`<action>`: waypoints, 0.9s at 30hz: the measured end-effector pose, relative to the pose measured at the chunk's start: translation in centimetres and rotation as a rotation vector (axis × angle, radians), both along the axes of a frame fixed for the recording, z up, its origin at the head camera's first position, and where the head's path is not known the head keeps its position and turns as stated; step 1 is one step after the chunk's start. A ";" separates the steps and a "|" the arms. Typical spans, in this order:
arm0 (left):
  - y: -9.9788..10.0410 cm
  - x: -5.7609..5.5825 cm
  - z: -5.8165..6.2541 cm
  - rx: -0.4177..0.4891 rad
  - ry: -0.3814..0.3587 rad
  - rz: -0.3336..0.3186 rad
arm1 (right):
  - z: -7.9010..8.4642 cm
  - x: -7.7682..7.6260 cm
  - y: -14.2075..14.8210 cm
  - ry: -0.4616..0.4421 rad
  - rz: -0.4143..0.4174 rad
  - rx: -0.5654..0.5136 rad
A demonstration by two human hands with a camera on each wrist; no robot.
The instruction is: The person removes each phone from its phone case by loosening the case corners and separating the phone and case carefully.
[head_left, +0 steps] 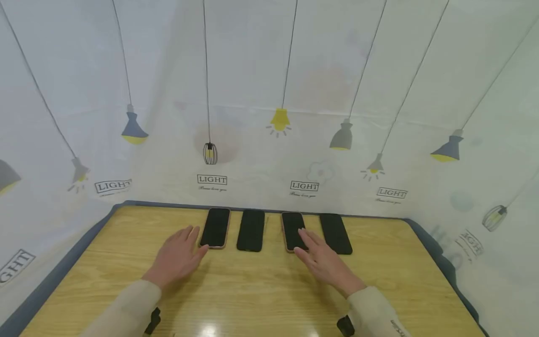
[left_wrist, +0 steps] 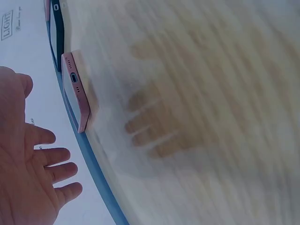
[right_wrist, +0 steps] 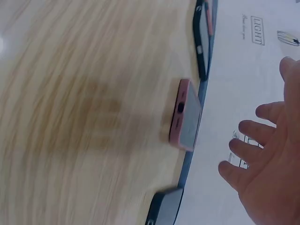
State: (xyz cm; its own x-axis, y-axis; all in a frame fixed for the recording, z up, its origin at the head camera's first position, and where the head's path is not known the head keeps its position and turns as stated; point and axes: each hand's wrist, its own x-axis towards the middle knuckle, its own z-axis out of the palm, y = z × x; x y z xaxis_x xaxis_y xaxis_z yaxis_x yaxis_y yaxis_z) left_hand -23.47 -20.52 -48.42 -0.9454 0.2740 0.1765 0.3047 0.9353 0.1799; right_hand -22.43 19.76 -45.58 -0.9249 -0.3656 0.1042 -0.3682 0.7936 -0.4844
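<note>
Left hand (head_left: 178,255), right hand (head_left: 326,262): spread, gripping nothing | Four phones (head_left: 251,230): flat in a row, just beyond the hands | Gaps: apparently deliberate, keeping each phone separately reachable.

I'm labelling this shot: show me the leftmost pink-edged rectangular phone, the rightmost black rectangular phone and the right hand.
Leftmost pink-edged phone (head_left: 215,228), head view, middle of its screen.
Rightmost black phone (head_left: 336,234), head view, middle of upper face.
Right hand (head_left: 326,261), head view, back of the hand.
</note>
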 end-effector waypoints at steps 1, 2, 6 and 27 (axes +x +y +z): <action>0.2 -0.2 0.0 0.003 -0.004 0.005 | 0.1 0.0 -0.2 -0.016 -0.007 -0.018; 0.3 -0.3 0.1 0.001 -0.007 0.009 | 0.2 0.1 -0.5 -0.020 -0.007 -0.036; 0.9 -0.7 0.7 -0.013 -0.027 0.032 | 0.4 0.0 -1.6 -0.030 -0.001 -0.115; 3.1 -3.8 -0.4 0.036 -0.130 0.152 | -0.6 -0.5 -4.9 -0.116 0.018 -0.322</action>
